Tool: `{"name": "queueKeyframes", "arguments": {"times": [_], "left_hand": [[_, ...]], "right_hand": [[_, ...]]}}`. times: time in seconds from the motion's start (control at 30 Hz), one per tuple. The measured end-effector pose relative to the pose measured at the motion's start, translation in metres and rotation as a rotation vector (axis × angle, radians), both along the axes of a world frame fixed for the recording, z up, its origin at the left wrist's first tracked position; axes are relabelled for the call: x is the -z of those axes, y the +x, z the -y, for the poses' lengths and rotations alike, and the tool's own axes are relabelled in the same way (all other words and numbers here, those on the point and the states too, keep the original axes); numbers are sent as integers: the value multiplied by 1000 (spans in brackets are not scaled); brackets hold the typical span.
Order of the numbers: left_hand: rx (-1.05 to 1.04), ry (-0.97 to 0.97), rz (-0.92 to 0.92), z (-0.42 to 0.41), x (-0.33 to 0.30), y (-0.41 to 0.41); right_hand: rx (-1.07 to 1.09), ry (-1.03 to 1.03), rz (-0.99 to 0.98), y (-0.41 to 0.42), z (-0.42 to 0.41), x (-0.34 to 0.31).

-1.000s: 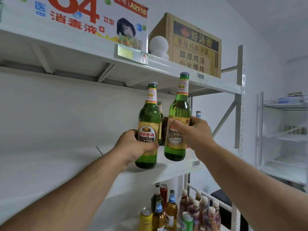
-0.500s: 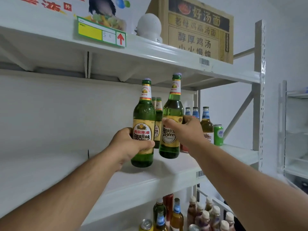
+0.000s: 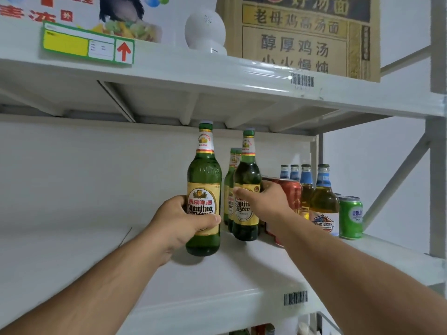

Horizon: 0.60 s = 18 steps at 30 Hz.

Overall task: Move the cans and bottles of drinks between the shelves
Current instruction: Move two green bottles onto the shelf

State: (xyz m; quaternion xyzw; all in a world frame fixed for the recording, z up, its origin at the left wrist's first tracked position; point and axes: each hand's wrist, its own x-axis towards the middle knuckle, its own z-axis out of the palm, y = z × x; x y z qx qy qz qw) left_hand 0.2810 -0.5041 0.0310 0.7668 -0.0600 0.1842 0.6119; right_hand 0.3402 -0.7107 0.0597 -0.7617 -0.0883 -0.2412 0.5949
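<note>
My left hand (image 3: 180,221) grips a green Yanjing beer bottle (image 3: 204,180) upright, its base at or just above the white middle shelf (image 3: 217,281). My right hand (image 3: 268,198) holds a second green beer bottle (image 3: 246,180) by its label; this one stands further back on the shelf, beside two more green bottles (image 3: 229,189). To the right stand red cans (image 3: 291,189), several amber bottles with blue necks (image 3: 323,201) and a green can (image 3: 350,217).
The upper shelf (image 3: 217,76) hangs close above the bottle caps and carries a cardboard box (image 3: 302,37), a white round object (image 3: 205,32) and a yellow price tag (image 3: 87,45). A grey upright post (image 3: 436,189) bounds the right side. More drinks peek out below.
Both hands have carried the bottles further in over the middle shelf. The right bottle has gone back next to the standing green bottles, and the view has moved closer and upward.
</note>
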Motion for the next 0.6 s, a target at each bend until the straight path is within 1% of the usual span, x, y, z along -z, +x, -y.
{"name": "queueKeyframes", "arguments": {"times": [0.3, 0.6], "left_hand": [[-77, -11, -23, 12, 2, 3], [-87, -21, -15, 20, 2, 2]], "right_hand": [[-44, 24, -158, 36, 0, 5], [-68, 40, -245, 44, 2, 5]]}}
